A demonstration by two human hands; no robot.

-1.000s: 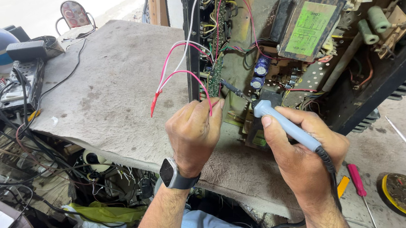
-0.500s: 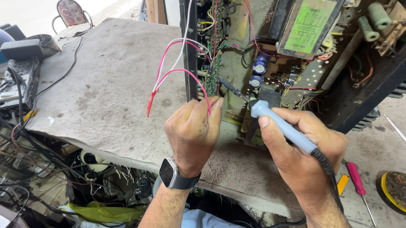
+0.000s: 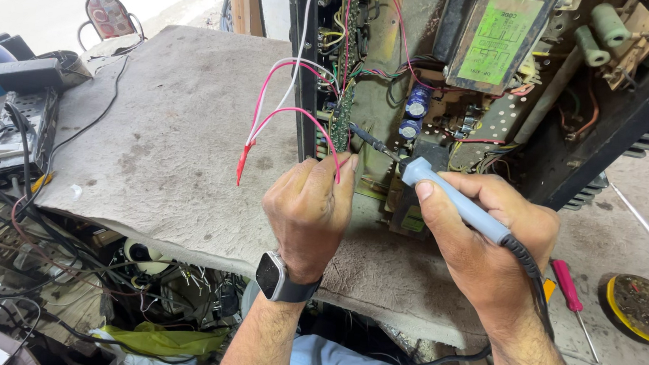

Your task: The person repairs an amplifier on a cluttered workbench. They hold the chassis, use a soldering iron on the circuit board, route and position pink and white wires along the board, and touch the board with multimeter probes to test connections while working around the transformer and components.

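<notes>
My left hand (image 3: 307,213) pinches a red wire (image 3: 299,116) while my right hand (image 3: 485,242) grips the blue soldering iron (image 3: 454,199), tip at the circuit board (image 3: 341,121) inside the opened chassis (image 3: 461,84).

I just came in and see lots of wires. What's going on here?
A person is working on an opened electronic chassis standing on a worn grey table. The right hand holds a blue soldering iron, its tip at a small green circuit board. The left hand pinches a red wire beside it.
</notes>
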